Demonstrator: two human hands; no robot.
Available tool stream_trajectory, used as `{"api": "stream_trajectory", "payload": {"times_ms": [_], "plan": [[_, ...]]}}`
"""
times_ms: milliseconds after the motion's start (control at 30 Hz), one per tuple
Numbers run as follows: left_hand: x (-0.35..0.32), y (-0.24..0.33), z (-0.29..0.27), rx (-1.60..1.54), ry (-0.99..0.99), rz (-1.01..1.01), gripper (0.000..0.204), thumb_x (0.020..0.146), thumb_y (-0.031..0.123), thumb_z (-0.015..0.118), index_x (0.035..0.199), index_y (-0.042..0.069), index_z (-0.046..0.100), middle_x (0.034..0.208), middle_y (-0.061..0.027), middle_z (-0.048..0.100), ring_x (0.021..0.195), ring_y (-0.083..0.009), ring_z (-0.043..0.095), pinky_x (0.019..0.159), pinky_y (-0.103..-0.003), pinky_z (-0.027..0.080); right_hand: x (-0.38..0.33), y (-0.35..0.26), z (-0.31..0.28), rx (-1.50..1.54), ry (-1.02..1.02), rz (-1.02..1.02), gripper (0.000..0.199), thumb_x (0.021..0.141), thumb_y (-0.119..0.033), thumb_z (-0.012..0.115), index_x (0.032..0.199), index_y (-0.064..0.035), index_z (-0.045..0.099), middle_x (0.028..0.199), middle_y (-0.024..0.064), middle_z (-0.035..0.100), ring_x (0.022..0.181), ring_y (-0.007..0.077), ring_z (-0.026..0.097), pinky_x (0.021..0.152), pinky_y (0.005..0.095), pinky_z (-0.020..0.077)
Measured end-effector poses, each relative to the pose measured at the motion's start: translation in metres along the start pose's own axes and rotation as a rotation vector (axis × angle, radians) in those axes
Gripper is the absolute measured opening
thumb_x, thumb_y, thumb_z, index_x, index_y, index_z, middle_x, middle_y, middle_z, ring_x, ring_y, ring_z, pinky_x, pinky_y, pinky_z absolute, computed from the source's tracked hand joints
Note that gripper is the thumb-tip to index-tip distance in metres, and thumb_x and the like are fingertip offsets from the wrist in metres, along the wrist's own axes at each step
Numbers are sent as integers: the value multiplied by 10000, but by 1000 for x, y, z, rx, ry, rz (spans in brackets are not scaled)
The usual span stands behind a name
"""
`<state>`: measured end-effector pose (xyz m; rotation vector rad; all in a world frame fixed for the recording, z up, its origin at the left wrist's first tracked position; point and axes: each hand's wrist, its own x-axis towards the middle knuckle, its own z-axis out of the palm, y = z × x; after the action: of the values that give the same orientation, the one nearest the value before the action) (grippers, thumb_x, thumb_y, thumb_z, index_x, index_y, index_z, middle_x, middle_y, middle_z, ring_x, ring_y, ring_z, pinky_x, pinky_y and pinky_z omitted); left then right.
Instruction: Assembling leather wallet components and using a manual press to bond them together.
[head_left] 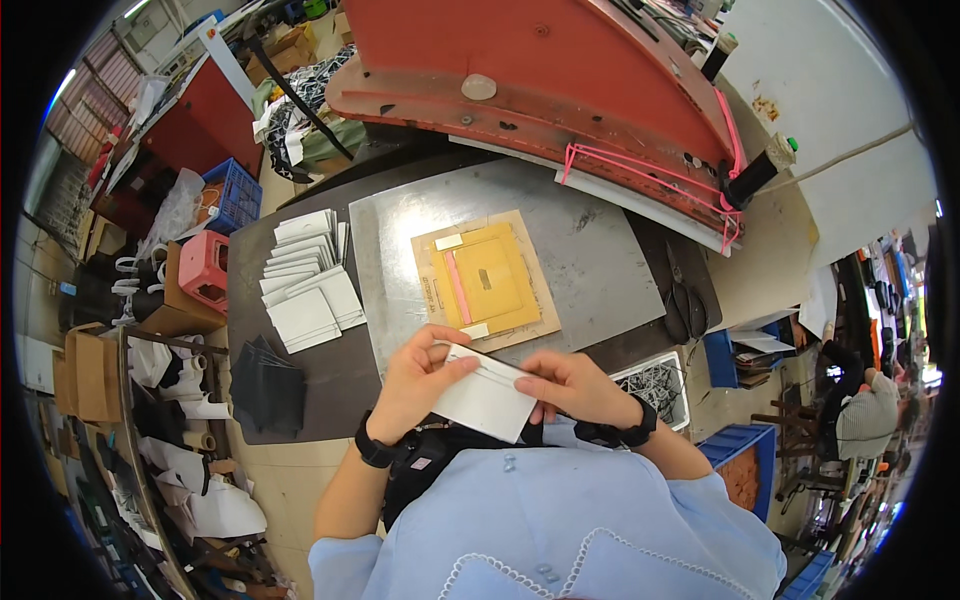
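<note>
Both hands grasp one white card piece (487,395) close to the chest: left hand (415,375) pinches its left upper edge, thumb on top, right hand (570,385) clamps the right end, fingers curled over it. Card is off the table, tilted, with a thin line or slot across its face; can't tell if it is one layer or several. Black wristbands on both wrists, light blue shirt below. Step in hand looks like checking or squaring the piece before it is laid down; a next move would need it turned flat and lined up with the die, so grip at the edges matters. Just ahead on the grey metal plate (600,260) lies a yellow cutting die on a brown board (487,280), apart from the hands. Left of the plate, stacks of white cards (308,280) fan out, with a pile of black pieces (268,385) nearer. Farther back, the red press head (540,70) overhangs the plate, pink cord (650,170) tied along its edge.
</note>
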<state>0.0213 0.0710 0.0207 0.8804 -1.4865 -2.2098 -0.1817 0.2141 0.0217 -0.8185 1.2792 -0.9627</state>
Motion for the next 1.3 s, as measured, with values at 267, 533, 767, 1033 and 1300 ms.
{"api": "stream_trajectory", "payload": {"times_ms": [267, 533, 767, 1033, 1300], "plan": [[26, 1, 7, 473, 101, 378, 459, 929, 59, 674, 1348, 14, 492, 1064, -79, 674, 1014, -127, 621, 831, -256, 506, 17, -17, -26, -345, -28, -143, 246, 974, -248, 619, 1068, -25, 664, 749, 19, 613, 681, 98, 573, 636, 269, 470], [34, -1, -29, 1091, 310, 585, 350, 919, 134, 666, 1237, 8, 593, 1266, -139, 631, 1162, -315, 600, 983, -391, 475, 85, -13, -55, -89, 244, -95, 302, 961, -214, 663, 1138, 31, 654, 755, -19, 589, 576, 33, 526, 495, 185, 435], [40, -5, -22, 1188, 198, 583, 387, 925, 123, 639, 1296, 38, 564, 1422, -159, 532, 1342, -353, 464, 1080, -428, 376, 86, -18, -43, -172, 349, -222, 419, 920, -161, 700, 1283, 11, 580, 776, 7, 603, 564, 44, 531, 473, 201, 421], [43, -5, -27, 1182, 154, 611, 357, 944, 102, 601, 1289, 18, 562, 1430, -159, 523, 1332, -369, 465, 1065, -424, 397, 92, -13, -36, -258, 392, -243, 439, 911, -152, 703, 1296, 13, 576, 748, 7, 600, 567, 48, 548, 474, 218, 425], [56, -9, -31, 1244, 154, 629, 318, 977, 102, 535, 1278, 10, 580, 1404, -153, 549, 1319, -366, 474, 1053, -422, 406, 99, -4, -39, -284, 384, -314, 429, 905, -142, 718, 1279, 25, 590, 744, -19, 573, 567, 28, 505, 489, 200, 395]]}}
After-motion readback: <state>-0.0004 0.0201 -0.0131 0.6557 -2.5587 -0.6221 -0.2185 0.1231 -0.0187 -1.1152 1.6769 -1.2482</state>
